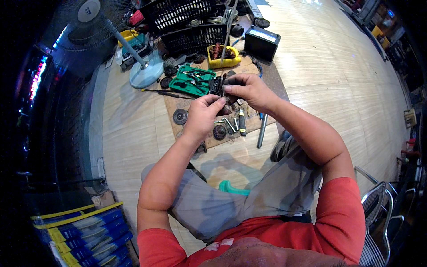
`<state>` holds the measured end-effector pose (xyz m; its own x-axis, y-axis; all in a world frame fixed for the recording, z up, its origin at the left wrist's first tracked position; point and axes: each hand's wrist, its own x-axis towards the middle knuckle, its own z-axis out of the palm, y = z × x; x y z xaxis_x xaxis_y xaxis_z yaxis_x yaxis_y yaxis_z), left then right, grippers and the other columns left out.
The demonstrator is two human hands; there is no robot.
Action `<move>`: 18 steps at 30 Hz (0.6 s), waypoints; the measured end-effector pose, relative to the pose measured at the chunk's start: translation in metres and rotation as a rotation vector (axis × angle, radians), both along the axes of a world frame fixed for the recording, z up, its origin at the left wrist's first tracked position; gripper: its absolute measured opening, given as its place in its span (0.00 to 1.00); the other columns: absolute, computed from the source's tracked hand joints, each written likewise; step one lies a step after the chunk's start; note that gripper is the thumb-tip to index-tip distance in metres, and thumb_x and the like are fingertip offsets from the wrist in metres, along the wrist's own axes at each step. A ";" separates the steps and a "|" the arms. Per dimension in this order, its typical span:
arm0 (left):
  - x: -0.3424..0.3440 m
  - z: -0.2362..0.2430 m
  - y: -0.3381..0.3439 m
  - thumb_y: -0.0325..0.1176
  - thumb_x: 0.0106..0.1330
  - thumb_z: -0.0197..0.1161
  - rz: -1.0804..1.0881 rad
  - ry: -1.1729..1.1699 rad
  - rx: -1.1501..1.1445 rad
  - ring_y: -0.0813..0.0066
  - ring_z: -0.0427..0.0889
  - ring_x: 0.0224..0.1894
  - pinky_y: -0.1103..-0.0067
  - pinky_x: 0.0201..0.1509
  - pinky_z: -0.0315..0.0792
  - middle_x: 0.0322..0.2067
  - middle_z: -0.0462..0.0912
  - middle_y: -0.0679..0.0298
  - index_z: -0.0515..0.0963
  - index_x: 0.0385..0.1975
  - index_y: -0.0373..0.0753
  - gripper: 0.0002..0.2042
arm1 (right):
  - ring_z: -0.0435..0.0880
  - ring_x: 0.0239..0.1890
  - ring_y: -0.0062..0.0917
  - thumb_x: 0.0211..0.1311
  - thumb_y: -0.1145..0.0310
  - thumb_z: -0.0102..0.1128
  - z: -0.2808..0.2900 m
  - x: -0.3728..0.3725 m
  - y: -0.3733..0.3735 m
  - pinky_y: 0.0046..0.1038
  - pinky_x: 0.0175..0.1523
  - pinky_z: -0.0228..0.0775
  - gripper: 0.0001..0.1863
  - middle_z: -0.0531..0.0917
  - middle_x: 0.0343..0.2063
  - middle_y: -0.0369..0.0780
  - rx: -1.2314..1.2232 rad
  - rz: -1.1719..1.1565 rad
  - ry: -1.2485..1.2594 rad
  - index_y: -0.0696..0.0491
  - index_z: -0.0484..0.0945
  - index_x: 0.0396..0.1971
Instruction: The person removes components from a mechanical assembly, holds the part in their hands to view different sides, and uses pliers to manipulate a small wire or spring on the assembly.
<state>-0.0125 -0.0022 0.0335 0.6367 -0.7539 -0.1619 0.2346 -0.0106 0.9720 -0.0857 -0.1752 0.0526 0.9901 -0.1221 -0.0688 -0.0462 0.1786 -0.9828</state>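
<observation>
Both hands grip a dark, greasy metal part [218,83] above a cardboard sheet [175,129]. My left hand [204,109] has thumb and fingers closed on its lower side, and my right hand [249,91] pinches it from the upper right; its exact shape is partly hidden by my fingers. Just behind the part lies an open green tool case [187,80] with dark tools. Below my hands are a dark gear [219,132], a round disc [180,116], small hex keys [229,125], a yellow-black handled tool [242,122] and a long blue-handled bar [260,135].
A pedestal fan [144,66] stands at back left, near black crates [191,40], a yellow bin of dirty parts [222,62] and a black battery-like box [261,43]. A green stool [229,187] is under my legs, a metal chair [380,209] at right, stacked blue-yellow boxes [84,236] lower left.
</observation>
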 end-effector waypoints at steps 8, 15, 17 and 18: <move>-0.001 0.002 0.002 0.31 0.68 0.56 -0.101 -0.012 -0.003 0.78 0.79 0.32 0.80 0.40 0.75 0.31 0.81 0.66 0.77 0.37 0.33 0.07 | 0.75 0.29 0.12 0.61 0.67 0.61 -0.001 0.000 0.001 0.17 0.35 0.69 0.09 0.79 0.27 0.32 -0.108 0.006 -0.046 0.58 0.78 0.36; 0.003 -0.005 0.008 0.31 0.70 0.51 -0.296 0.289 -0.208 0.73 0.81 0.34 0.76 0.44 0.77 0.33 0.80 0.61 0.75 0.39 0.33 0.08 | 0.76 0.27 0.14 0.62 0.68 0.60 -0.004 0.000 0.001 0.18 0.33 0.69 0.08 0.78 0.27 0.32 0.205 0.163 0.005 0.56 0.75 0.36; 0.004 -0.006 0.006 0.31 0.71 0.51 -0.295 0.280 -0.236 0.73 0.81 0.34 0.76 0.44 0.77 0.33 0.80 0.62 0.75 0.38 0.33 0.08 | 0.76 0.27 0.15 0.62 0.67 0.60 -0.004 0.002 0.001 0.18 0.33 0.69 0.08 0.78 0.27 0.33 0.209 0.131 0.020 0.56 0.75 0.36; 0.004 -0.007 0.005 0.31 0.71 0.51 -0.295 0.275 -0.251 0.74 0.81 0.34 0.76 0.44 0.77 0.34 0.80 0.62 0.75 0.38 0.33 0.08 | 0.77 0.27 0.15 0.62 0.67 0.60 -0.005 0.003 0.001 0.18 0.33 0.69 0.08 0.79 0.27 0.33 0.211 0.116 0.027 0.55 0.75 0.36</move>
